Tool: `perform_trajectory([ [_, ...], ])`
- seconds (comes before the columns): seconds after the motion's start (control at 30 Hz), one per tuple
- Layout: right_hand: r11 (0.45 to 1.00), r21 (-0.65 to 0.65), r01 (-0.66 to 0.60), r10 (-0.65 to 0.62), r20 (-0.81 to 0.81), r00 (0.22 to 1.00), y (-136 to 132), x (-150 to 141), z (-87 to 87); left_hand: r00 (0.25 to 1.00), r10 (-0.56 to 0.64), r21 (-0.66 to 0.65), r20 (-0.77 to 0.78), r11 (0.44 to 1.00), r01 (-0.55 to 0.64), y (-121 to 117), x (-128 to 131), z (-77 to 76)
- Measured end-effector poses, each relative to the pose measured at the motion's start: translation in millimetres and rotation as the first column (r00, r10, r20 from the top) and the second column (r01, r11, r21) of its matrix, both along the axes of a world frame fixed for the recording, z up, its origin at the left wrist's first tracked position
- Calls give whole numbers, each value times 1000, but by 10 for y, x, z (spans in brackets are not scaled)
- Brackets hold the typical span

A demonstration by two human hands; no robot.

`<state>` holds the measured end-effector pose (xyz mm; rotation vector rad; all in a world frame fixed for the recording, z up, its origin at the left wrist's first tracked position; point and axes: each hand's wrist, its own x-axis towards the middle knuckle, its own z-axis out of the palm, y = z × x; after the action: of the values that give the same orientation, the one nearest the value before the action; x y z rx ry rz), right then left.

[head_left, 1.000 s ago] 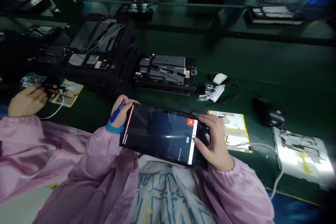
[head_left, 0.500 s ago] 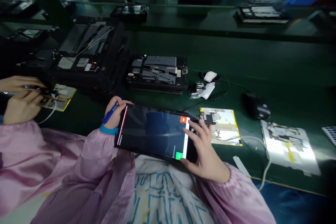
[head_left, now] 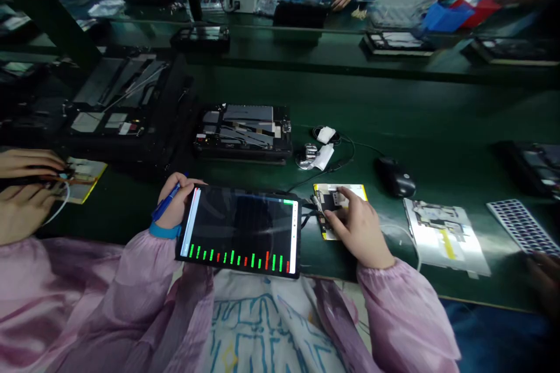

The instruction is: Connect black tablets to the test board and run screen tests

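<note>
My left hand (head_left: 174,201) is closed around the left edge of a tablet screen (head_left: 242,227), which tilts above my lap. Tucked along the same hand is a blue pen (head_left: 166,202). The display is mostly dark, with green and red bars along its bottom and a white strip at the right. My right hand (head_left: 361,227) lies over a yellow-edged board (head_left: 354,189), thumb and index finger apart. Near the thumb tip, a small silvery connector piece (head_left: 318,205) lies on the board; dark cables run from there toward the screen. My other right fingers are partly hidden.
Beyond the screen lie an opened device stack (head_left: 245,134) and a webcam-like gadget (head_left: 310,154). A mouse (head_left: 396,176), a metal-backed board (head_left: 446,236) and a keyboard (head_left: 522,221) are at right. A co-worker's hands (head_left: 28,204) work at left; a shelf (head_left: 271,49) crosses behind.
My right hand has left the screen's right side and come down onto the yellow-edged board. The orange and green buttons are gone; bars now show. The view has shifted right.
</note>
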<state>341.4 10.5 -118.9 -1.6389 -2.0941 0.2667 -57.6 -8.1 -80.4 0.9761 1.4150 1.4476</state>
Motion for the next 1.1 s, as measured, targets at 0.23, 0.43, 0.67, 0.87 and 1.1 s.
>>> perform_trajectory([
  [0.23, 999, 29, -23, 16, 217, 976, 20, -99, 113, 1000, -10, 10, -13, 1000, 11, 14, 8, 22],
  [0.43, 986, -19, -163, 164, 52, 985, 123, 35, 134, 1000, 1, 25, -1, 1000, -1, 15, 2, 10],
  [0.67, 837, -200, -509, 517, -15, 856, 287, 108, 241, 1000, 13, 5, 14, 1000, -13, 0, 54, 59],
  [0.87, 749, -324, -578, 623, 47, 781, 498, 57, 339, 1000, -4, 16, 21, 1000, 3, 0, 24, 30],
  [1.1, 712, -444, -544, 656, 145, 741, 640, -38, 423, 1000, -7, 35, 16, 999, 6, -4, 10, 13],
])
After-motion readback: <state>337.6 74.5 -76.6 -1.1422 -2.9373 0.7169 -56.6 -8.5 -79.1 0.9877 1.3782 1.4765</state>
